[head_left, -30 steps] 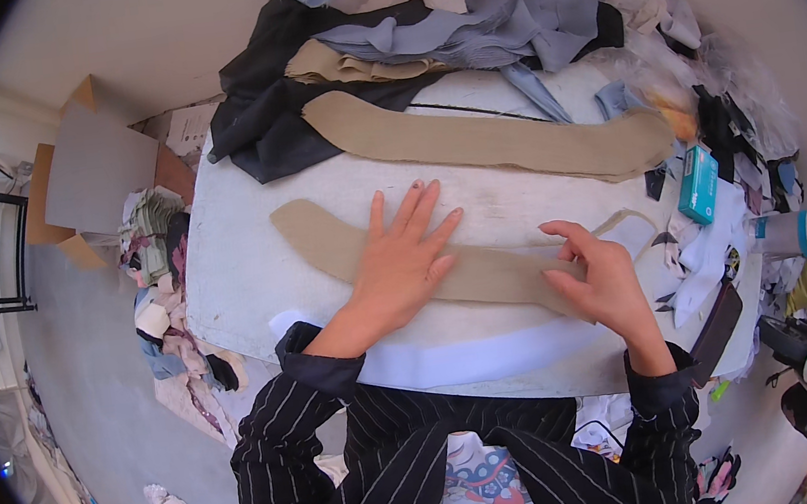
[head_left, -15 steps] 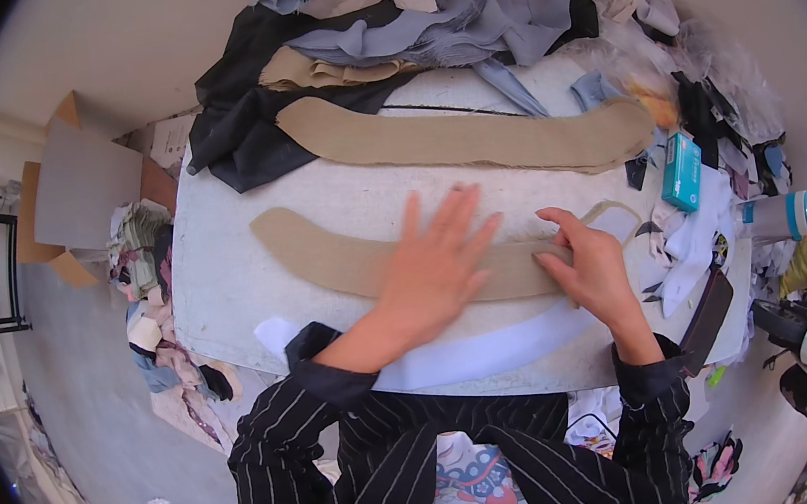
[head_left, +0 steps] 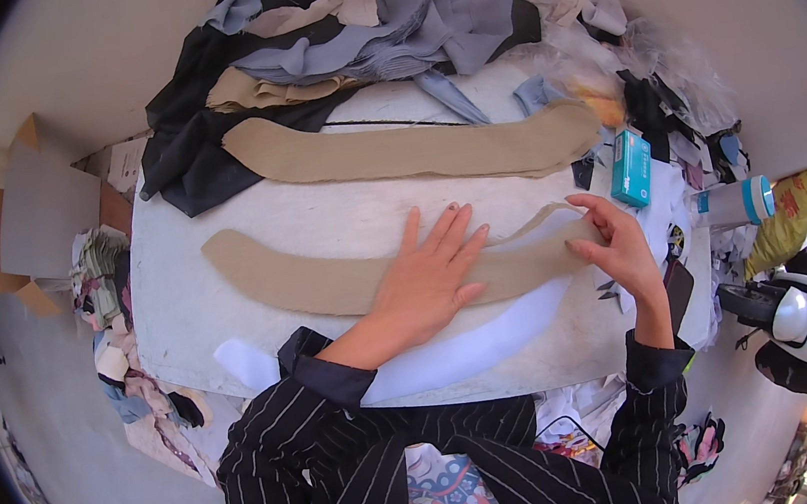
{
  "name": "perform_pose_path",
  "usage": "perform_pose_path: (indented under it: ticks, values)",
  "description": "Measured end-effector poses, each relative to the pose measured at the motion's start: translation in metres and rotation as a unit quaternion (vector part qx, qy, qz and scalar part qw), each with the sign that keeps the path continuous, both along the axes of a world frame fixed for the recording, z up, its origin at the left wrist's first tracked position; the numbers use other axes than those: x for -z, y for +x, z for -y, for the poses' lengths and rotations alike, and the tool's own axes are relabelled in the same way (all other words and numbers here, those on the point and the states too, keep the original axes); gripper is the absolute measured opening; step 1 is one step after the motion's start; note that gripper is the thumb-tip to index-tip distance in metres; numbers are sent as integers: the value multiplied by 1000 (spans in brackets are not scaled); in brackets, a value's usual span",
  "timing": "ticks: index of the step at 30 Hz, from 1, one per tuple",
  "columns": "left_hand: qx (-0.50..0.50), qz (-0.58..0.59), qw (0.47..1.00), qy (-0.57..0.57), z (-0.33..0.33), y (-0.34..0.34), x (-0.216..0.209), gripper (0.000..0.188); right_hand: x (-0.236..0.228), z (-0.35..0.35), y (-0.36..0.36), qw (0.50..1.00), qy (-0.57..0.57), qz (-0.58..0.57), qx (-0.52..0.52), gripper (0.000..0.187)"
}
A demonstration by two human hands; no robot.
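Note:
A curved tan fabric strip (head_left: 316, 281) lies across the near part of the white tabletop. My left hand (head_left: 428, 284) rests flat on its middle with the fingers spread. At the strip's right end, my right hand (head_left: 620, 237) pinches the edge between thumb and fingers. White material (head_left: 547, 227) shows along the upper edge there, with a thin tan edge beyond it. A longer white curved piece (head_left: 471, 349) lies nearer to me, partly covered by the strip and my left forearm. Farther away rests a second tan strip (head_left: 402, 154), apparently several layers thick.
Grey-blue and black fabric (head_left: 348, 47) is heaped at the back. A teal box (head_left: 629, 169), scraps and a lidded clear cup (head_left: 735, 202) stand at the right. Cloth piles (head_left: 119, 277) and a cardboard box (head_left: 56, 214) are left of the table (head_left: 169, 311).
My right hand has brought the tan strip's end rightward, over the white material. My left hand has settled flat on the strip. The whole view has shifted slightly.

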State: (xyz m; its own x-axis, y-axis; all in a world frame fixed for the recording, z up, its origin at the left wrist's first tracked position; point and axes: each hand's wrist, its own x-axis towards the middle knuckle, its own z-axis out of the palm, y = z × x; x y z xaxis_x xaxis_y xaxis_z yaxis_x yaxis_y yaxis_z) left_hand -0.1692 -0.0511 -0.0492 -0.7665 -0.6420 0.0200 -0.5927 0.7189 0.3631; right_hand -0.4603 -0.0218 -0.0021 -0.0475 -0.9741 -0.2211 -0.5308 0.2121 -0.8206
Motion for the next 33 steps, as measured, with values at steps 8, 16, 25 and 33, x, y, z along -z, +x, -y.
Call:
perform_pose_path:
  ticks: [8,16,25,33]
  values:
    - [2,18,1000,-1,1,-4,-1,57,25,10,-4,992,-85,-88,27,52]
    - [-8,11,1000,2,-2,1,0,58,20,9,11,951,-193,-222,99,41]
    - [-1,-11,1000,-13,-2,-2,-1,58,56,17,-8,984,-123,10,128,14]
    - [-21,-110,994,-12,-8,8,3,59,8,-3,34,967,-206,-3,151,14]
